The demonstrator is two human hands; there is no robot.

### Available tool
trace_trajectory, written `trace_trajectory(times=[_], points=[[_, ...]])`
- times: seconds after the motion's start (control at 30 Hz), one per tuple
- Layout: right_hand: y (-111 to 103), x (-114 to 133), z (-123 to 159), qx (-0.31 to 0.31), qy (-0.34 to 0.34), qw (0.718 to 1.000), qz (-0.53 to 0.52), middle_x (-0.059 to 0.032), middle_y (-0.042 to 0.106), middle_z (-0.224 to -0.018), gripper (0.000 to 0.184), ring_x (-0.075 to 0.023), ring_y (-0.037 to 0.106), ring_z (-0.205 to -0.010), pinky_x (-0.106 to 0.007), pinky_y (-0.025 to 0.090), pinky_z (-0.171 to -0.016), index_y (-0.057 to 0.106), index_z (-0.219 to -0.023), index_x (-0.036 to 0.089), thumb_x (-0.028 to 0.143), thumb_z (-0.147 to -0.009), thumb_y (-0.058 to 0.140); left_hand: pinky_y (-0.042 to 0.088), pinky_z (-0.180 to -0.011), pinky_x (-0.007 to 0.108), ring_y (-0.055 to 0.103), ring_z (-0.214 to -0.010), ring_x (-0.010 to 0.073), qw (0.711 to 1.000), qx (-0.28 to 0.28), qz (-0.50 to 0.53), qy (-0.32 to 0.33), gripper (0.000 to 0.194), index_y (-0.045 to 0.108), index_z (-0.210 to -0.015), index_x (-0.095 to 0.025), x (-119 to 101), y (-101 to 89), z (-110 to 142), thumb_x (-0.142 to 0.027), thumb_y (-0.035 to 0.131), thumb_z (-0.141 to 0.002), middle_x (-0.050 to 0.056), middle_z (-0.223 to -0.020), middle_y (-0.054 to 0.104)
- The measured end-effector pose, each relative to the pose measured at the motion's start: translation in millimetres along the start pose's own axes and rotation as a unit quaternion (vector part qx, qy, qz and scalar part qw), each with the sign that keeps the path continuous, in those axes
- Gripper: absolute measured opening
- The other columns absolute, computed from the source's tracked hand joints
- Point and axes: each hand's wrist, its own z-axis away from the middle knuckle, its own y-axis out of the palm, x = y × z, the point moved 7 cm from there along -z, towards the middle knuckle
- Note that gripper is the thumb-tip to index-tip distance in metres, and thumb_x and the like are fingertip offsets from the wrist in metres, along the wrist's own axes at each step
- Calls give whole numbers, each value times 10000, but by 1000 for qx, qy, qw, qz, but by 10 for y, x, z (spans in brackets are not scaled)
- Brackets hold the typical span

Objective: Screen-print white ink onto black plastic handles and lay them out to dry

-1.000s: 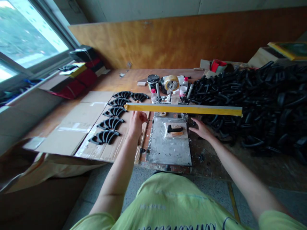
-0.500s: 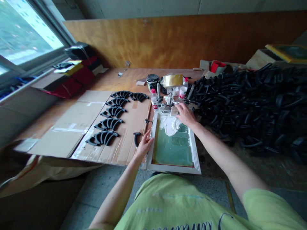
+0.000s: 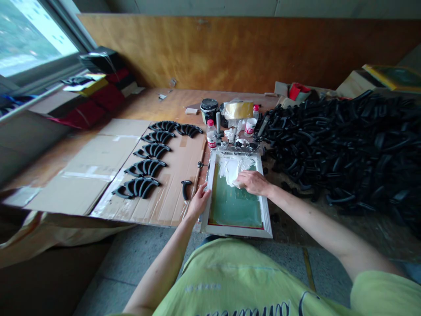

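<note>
A screen printing frame (image 3: 239, 231) with a green mesh lies flat in front of me, white ink (image 3: 229, 171) smeared over its far half. My left hand (image 3: 199, 200) grips the frame's left edge. My right hand (image 3: 254, 182) is closed over the mesh at the near right side of the ink. It holds a small flat squeegee, now mostly hidden by the fingers and ink. Left of my left hand, a single curved black plastic handle (image 3: 186, 189) lies on the cardboard (image 3: 171, 206). A metal hinge clamp (image 3: 235, 150) runs along the frame's far edge.
Rows of black handles (image 3: 142, 188) stand on the cardboard at left. A big heap of similar black parts (image 3: 342, 145) fills the right side. Behind the frame are a red-capped bottle (image 3: 211, 135), a black tub (image 3: 209, 111), a white-and-red cup (image 3: 250, 127) and a tape roll (image 3: 238, 110).
My right hand has come from the frame's far end toward me, down to the near edge of the ink. My left hand stays at the frame's left edge. The view has shifted slightly.
</note>
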Motion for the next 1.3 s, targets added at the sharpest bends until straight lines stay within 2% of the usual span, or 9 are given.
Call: trace_trajectory(times=[0.17,0.33,0.47,0.6,0.77,0.87,0.93,1.1,1.3], points=[[-34,-74,-112,-53,76,995,36,-78,626,-875,142,-224,548,-887,-301,402,-739,613,-839,177,94,-831,499,443,-614,232,585,-684,140,1000,-11,1,9,631,527,-1335,-194,-34,-11,-4,-560,564,-822,6,-777,635],[84,67,35,-39,53,997,28,-83,636,-895,131,-223,564,-902,-302,422,-770,621,-873,177,113,-845,510,420,-569,224,574,-643,134,1000,-3,25,1,678,518,-1331,-160,-61,2,-1,-572,583,-796,12,-775,645],[-169,-218,-220,-67,138,988,-11,-24,679,-982,267,-213,616,-872,-289,444,-728,598,-1115,257,298,-853,622,405,-533,215,569,-609,129,999,6,44,-13,723,496,-1355,-172,-186,-33,62,-581,612,-770,6,-752,650],[-535,-739,-527,-98,240,966,-14,-45,681,-1071,643,-248,636,-911,-326,458,-796,437,-1388,298,366,-802,694,420,-535,210,586,-650,133,997,2,79,1,693,535,-1332,-195,-623,-186,159,-598,609,-773,22,-836,678],[-894,-1459,86,-233,363,902,-29,-105,685,-1029,437,-250,620,-938,-359,440,-852,508,-1307,181,377,-916,517,503,-608,251,631,-762,166,985,-4,151,84,566,676,-1110,-188,-1429,-299,78,-645,505,-823,53,-953,689],[-602,-1591,573,-224,426,875,-55,-136,694,-952,277,-229,617,-899,-343,441,-833,615,-1097,125,285,-924,469,539,-700,283,650,-883,180,964,-35,216,153,498,628,-1142,-175,-1825,-294,-70,-559,541,-838,69,-1031,674],[-250,-1441,672,-186,405,892,-76,-115,697,-932,215,-233,620,-908,-345,449,-844,645,-1019,148,279,-881,544,543,-688,289,659,-848,173,962,-43,225,149,499,593,-1171,-165,-1905,-244,-171,-547,502,-863,66,-955,674],[388,-740,419,-83,214,970,-80,-73,652,-1101,345,-252,571,-1062,-413,437,-944,619,-1155,236,268,-815,662,526,-633,241,647,-726,127,965,-68,234,100,556,529,-1222,-212,-1459,-83,-161,-625,472,-855,45,-912,678],[213,19,334,-157,215,962,-62,-90,634,-921,146,-259,560,-971,-405,467,-897,672,-955,221,304,-900,565,537,-603,281,666,-755,176,964,136,186,-134,594,548,-1132,-170,-487,751,293,-659,545,-794,109,-987,688]])
